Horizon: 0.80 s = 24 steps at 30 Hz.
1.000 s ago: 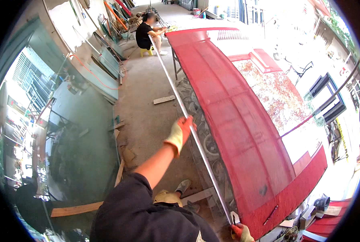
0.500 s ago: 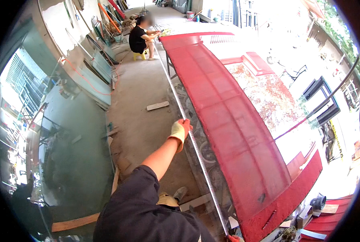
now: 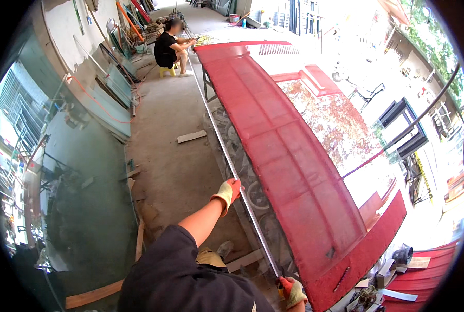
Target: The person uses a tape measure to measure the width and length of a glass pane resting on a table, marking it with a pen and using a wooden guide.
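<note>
A long white measuring tape (image 3: 221, 140) stretches along the left edge of a large red panel (image 3: 286, 151), from the far end down to me. My left hand (image 3: 230, 192), in a yellow and orange-red work glove, is closed around the blade partway along. At the near end my right hand (image 3: 293, 292), gloved the same way, holds the tape measure's case (image 3: 280, 289), of which only a small yellow and dark part shows. A thin dark pencil-like stick (image 3: 341, 279) lies on the panel's near red strip.
A person in black (image 3: 167, 49) sits on a yellow stool (image 3: 167, 72) by the panel's far corner, hands near the tape's far end. A pale block (image 3: 191, 137) lies on the floor. Large glass sheets (image 3: 94, 203) stand at left. A dark rod (image 3: 398, 138) slants over the panel's right side.
My left hand has come nearer to me along the tape. My right hand has risen further into view with the case. The whole view has shifted slightly.
</note>
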Tool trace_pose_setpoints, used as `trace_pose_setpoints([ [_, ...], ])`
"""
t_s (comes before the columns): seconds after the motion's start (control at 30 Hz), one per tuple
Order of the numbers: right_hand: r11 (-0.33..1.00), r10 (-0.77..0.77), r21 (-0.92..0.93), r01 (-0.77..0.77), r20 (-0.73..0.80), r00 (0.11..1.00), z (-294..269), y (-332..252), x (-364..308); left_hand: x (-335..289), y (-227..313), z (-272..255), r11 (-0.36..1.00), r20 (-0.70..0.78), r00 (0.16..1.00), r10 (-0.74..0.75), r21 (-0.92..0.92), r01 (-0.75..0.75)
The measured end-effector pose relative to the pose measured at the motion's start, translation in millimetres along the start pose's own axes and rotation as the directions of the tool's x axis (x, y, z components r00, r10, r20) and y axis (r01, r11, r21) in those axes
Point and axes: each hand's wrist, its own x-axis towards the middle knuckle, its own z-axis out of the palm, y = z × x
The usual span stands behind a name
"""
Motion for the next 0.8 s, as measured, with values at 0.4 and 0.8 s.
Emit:
trace_pose_setpoints([
  [0.4,0.961,0.003,0.275,-0.013,0.038,0.999,41,-35,55,-9,-35,6,0.992,0.150,0.989,0.002,0.126,-0.021],
  [0.8,0.991,0.009,0.137,-0.004,-0.034,0.999,27,-53,66,-48,-26,25,0.991,0.154,0.983,-0.103,-0.074,0.116],
])
